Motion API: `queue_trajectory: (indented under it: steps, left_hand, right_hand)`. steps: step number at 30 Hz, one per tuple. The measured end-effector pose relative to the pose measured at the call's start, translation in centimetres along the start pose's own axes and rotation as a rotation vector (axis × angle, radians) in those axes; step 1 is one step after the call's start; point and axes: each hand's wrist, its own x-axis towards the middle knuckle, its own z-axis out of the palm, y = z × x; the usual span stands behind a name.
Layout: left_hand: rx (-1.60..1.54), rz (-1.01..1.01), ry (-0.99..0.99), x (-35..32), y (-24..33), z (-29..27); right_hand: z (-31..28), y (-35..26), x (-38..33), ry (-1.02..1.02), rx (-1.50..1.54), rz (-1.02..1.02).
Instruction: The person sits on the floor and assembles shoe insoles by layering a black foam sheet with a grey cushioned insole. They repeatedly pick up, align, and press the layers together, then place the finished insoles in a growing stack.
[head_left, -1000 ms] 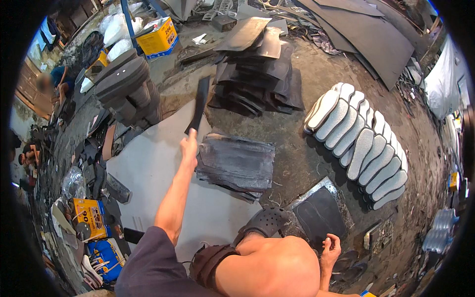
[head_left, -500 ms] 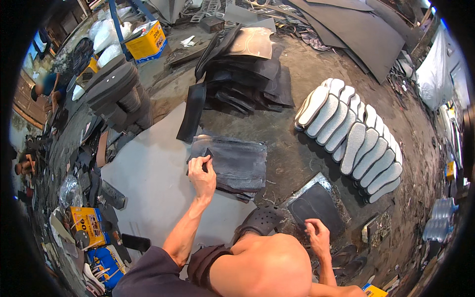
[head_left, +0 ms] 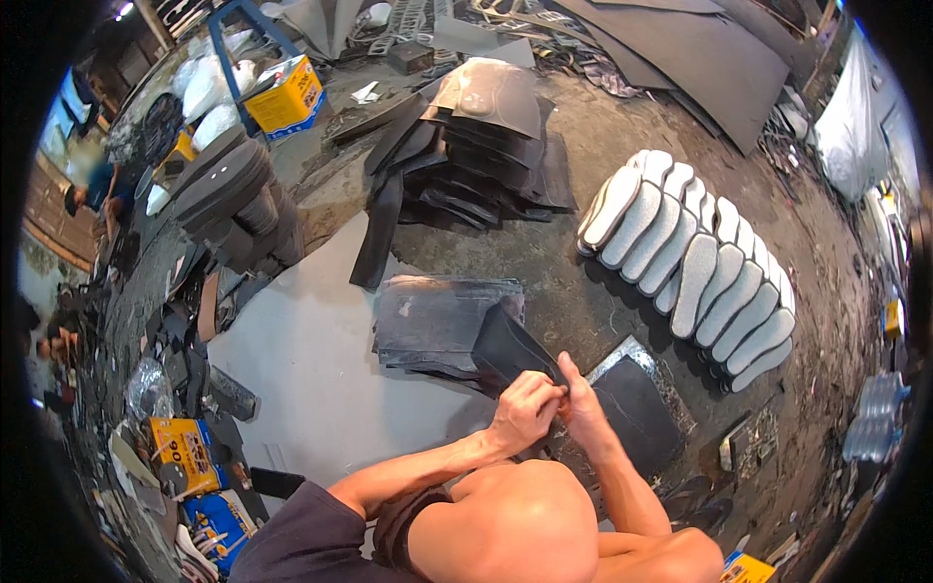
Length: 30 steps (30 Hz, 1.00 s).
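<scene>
Head view: left hand (head_left: 523,410) and right hand (head_left: 581,405) together gripping dark rubber sheet (head_left: 512,352); sheet stack (head_left: 439,321) just beyond.

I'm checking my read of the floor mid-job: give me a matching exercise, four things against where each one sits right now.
Things:
1. dark rubber sheet
2. white shoe soles
3. yellow box
4. flat pile of dark sheets

Places:
A. far left, beside the blue frame
B. in an overlapping row on the right
C. held by the left hand and right hand
D. lying on the floor just beyond the hands

Pairs: 1-C, 2-B, 3-A, 4-D
</scene>
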Motion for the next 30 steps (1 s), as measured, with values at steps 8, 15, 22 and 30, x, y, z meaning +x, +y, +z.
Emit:
queue_trajectory:
  steps: [8,15,22,30]
  left_hand:
    - [-0.230,0.433,-0.324,-0.4,2.1,1.1]
    - [-1.046,-0.936,-0.882,2.6,0.6,5.4]
    - [-0.677,-0.418,-1.283,4.7,0.8,5.9]
    - [-0.308,-0.607,-0.613,11.9,-1.4,21.4]
  right_hand:
    - [-5.9,0.4,-10.8,0.145,0.259,-0.233]
    - [-6.8,9.0,-13.0,0.175,0.265,-0.269]
    - [-15.2,9.0,-16.1,0.314,0.813,-0.472]
    - [-16.6,4.7,-22.6,0.809,0.436,-0.564]
